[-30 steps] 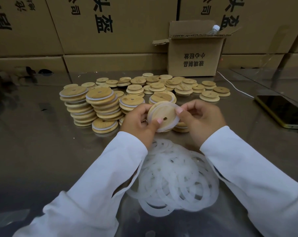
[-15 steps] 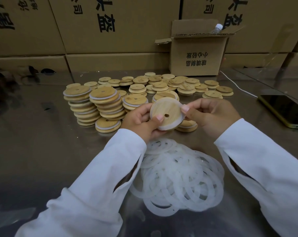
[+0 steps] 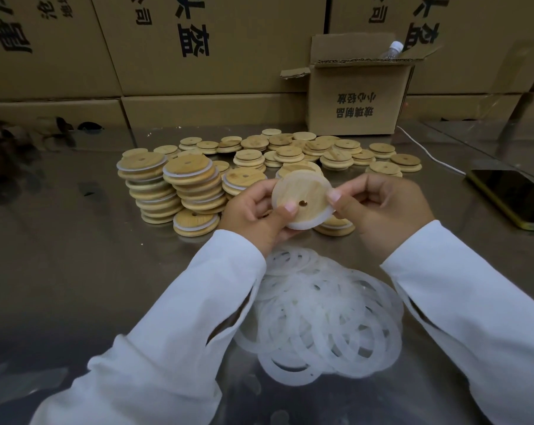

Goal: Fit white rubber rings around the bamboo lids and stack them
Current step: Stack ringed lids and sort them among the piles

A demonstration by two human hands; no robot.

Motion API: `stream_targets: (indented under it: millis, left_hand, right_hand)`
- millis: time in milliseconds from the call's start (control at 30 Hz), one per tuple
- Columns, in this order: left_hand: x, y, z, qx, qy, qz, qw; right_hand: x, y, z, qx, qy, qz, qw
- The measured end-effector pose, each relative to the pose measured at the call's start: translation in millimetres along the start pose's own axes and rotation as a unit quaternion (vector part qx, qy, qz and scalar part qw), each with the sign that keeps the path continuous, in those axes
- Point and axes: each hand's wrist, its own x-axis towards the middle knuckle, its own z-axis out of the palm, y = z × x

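Above the table I hold one round bamboo lid [image 3: 302, 196] with a small hole and a white rubber ring [image 3: 305, 223] around its rim. My left hand [image 3: 256, 214] grips its left edge, thumb on the face. My right hand [image 3: 382, 207] pinches its right edge. A pile of loose white rings [image 3: 323, 320] lies on the table just below my hands. Tall stacks of ringed lids [image 3: 170, 185] stand to the left. Several bare lids [image 3: 290, 151] lie spread behind.
The metal table [image 3: 75, 271] is backed by large cardboard boxes. A small open box [image 3: 356, 99] with a plastic bottle [image 3: 391, 50] stands at the back right. A phone [image 3: 513, 194] and a white cable [image 3: 428, 154] lie at the right.
Both hands have turned the lid a little, so its hole now sits lower on the face. The ring lies further around the rim.
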Motion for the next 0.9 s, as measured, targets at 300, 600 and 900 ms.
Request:
stream_targets:
  millis: [300, 600, 900]
  left_hand:
    - [-4, -1, 10, 0.082, 0.067, 0.025, 0.994]
    - [-5, -3, 14, 0.016, 0.052, -0.020, 0.998]
    - [-7, 0, 10, 0.142, 0.034, -0.014, 0.989]
  right_hand:
    - [-7, 13, 20, -0.012, 0.058, 0.042, 0.997]
    - [-3, 17, 22, 0.009, 0.112, 0.038, 0.993]
    - [-2, 14, 12, -0.081, 0.010, -0.021, 0.996]
